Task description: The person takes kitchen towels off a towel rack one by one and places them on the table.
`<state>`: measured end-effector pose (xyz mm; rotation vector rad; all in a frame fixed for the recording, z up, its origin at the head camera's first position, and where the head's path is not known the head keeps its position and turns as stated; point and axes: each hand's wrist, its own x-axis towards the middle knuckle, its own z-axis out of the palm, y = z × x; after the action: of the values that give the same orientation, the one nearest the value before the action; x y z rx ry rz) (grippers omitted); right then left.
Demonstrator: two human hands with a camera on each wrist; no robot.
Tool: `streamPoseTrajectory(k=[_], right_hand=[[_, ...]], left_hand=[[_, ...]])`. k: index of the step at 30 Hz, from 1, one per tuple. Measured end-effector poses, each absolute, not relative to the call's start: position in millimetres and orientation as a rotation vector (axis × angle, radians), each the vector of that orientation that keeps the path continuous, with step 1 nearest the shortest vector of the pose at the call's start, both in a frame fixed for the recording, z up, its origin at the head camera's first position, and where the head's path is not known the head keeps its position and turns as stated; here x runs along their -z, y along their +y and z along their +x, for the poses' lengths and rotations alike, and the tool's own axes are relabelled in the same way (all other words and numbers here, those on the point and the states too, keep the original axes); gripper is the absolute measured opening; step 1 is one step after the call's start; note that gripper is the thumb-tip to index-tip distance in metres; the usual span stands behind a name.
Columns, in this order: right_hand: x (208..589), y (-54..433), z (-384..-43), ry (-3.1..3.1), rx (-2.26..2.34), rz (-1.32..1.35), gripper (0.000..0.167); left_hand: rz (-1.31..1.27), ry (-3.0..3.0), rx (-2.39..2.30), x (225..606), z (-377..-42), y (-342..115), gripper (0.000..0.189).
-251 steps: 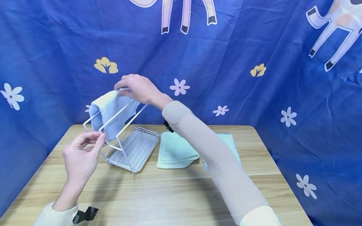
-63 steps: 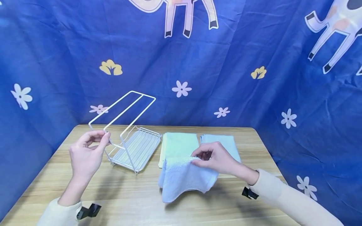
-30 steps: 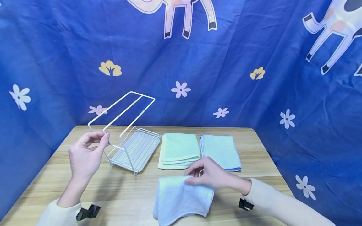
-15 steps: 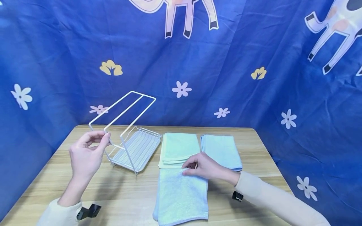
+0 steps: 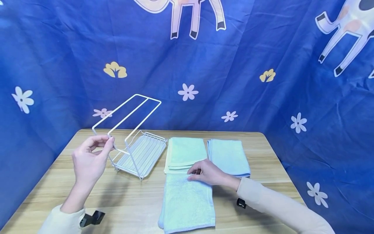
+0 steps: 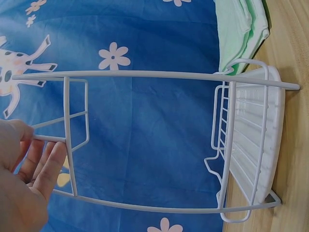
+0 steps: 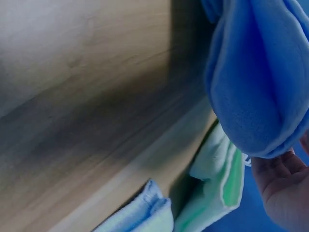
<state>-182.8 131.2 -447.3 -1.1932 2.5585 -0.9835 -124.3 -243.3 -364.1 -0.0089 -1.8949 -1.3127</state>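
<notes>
My left hand (image 5: 89, 159) pinches the near end of the top frame of a white wire rack (image 5: 128, 116). In the left wrist view, its thumb and fingers meet at a short bar of the rack (image 6: 169, 75). The rack's top rails are bare, and its lower tray (image 5: 146, 151) sits at table level. Between thumb and fingers of my right hand (image 5: 208, 172) is the upper folded edge of a light blue towel (image 5: 188, 203). That towel spreads toward the front of the table; the right wrist view shows its layers (image 7: 256, 87) hanging parted from the fingers.
A stack of folded pale green towels (image 5: 187, 151) lies right of the rack, just behind the held towel. Right of it is a folded blue towel (image 5: 229, 156). All rest on a wooden table (image 5: 131, 208) backed by a blue patterned curtain (image 5: 146, 58).
The right hand has taken the blue towel off the rack's top rails and carried it right and forward. Lately the towel has straightened out before the green stack. The left hand keeps its grip.
</notes>
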Motion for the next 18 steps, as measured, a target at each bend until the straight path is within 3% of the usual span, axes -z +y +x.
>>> streamPoseTrajectory(k=[18], right_hand=[[474, 123, -181, 2.593, 0.88, -1.075, 0.02]], left_hand=[[-0.008, -1.883, 1.335, 365, -124, -243, 0.007]])
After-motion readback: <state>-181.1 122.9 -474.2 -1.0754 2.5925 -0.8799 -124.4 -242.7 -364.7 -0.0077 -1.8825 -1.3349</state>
